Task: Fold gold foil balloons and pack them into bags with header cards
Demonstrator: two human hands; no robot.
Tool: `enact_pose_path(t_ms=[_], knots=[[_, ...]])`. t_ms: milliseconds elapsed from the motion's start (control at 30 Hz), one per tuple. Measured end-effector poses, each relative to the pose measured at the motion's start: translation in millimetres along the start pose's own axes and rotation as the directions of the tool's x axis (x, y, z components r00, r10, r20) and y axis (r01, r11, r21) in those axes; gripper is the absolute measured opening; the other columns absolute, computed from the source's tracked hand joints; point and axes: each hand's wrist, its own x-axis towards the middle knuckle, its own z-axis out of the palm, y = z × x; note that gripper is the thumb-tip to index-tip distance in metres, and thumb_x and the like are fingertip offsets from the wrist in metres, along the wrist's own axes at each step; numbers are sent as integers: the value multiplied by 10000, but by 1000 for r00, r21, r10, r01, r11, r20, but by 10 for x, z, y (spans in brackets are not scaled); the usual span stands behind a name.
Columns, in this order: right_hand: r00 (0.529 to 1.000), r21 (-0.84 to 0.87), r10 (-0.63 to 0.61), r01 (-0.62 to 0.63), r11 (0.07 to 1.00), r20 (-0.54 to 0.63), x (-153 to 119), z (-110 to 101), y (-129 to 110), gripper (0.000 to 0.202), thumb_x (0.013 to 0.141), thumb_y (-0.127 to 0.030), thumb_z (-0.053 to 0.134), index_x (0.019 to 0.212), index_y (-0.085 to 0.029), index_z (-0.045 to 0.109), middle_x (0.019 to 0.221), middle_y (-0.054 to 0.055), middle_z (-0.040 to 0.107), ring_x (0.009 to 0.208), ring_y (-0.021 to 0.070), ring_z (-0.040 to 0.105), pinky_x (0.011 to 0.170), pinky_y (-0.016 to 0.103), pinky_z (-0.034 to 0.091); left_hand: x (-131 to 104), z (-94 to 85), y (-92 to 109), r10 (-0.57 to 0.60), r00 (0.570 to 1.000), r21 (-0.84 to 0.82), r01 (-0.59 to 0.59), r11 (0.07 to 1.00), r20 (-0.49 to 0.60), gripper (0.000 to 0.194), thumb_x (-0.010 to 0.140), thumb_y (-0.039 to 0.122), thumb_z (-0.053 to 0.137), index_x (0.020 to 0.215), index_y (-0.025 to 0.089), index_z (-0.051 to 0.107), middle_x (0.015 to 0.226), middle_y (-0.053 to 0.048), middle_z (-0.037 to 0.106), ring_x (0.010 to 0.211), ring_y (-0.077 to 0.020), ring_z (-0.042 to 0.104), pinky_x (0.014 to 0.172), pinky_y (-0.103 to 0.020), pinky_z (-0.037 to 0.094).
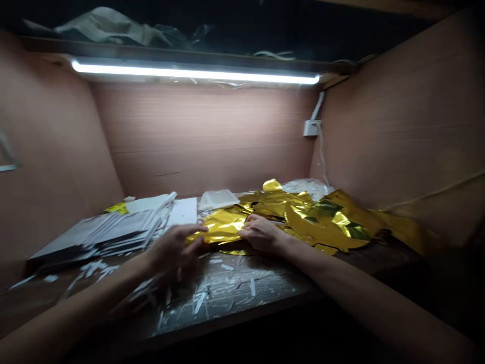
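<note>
My right hand [261, 233] is closed, its fingers pressed together on the edge of a piece of shiny gold foil [223, 222]. At the left end of that foil is my left hand [176, 250], slightly blurred, with thumb and forefinger apart and the foil's edge showing between them. Its other fingers are curled in shadow. A crumpled heap of gold foil [326, 222], with cut, curved edges, spreads to the right behind my right wrist.
Stacked white and grey sheets [125, 227] lie on the left, beside a translucent tray [219, 198]. White paper scraps [199, 302] litter the dark worktop [235, 290]. Clear plastic [308, 188] lies at the back right. A tube light [197, 73] hangs under the shelf; a socket [311, 128] is on the wall.
</note>
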Motion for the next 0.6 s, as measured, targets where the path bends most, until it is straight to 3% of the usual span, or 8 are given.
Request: enact_pose_path(t_ms=[67,167,333,433,533,600], knots=[[999,-31,-41,42,999,18,19,-44,-12,202,923,-90,511,893,-142,703,812,93,757,742,189,656,891,326,408,58,121,160,155,971,-104,-138,985,180,415,1010,387,517,1393,286,644,1402,-39,661,1282,-259,637,1080,-393,510],[997,-76,-62,66,995,51,22,-113,-15,185,945,-104,511,905,-138,688,840,92,763,769,187,662,910,331,399,104,250,247,205,928,-115,-177,977,312,515,1042,430,456,1535,285,485,1555,-37,494,1443,-275,471,1191,-447,403],[996,-104,-84,88,991,43,-3,-233,60,182,961,-113,526,917,-175,690,873,60,763,858,191,655,964,362,367,102,324,170,172,917,-123,-136,983,360,550,1057,472,392,1569,273,417,1601,-43,402,1474,-275,419,1232,-463,336],[999,-140,12,-7,990,35,-41,-307,141,209,942,-92,540,839,-181,699,810,69,742,844,212,633,935,396,378,87,348,130,172,919,-127,-135,983,354,555,1052,489,405,1567,284,416,1605,-34,394,1481,-275,406,1240,-459,324],[976,-191,144,-174,966,-161,-81,-409,181,274,971,-79,489,866,-167,726,957,117,755,1026,272,606,1005,466,361,85,352,138,171,919,-128,-133,983,355,571,1048,501,415,1574,279,402,1613,-33,375,1497,-273,373,1244,-453,312],[883,-134,249,-324,936,-398,-74,-475,171,296,986,-85,463,1065,-184,731,1276,132,690,1260,332,497,1084,542,311,90,338,161,169,911,-129,-130,983,376,592,1049,511,408,1587,267,374,1630,-35,339,1517,-271,331,1253,-456,287]])
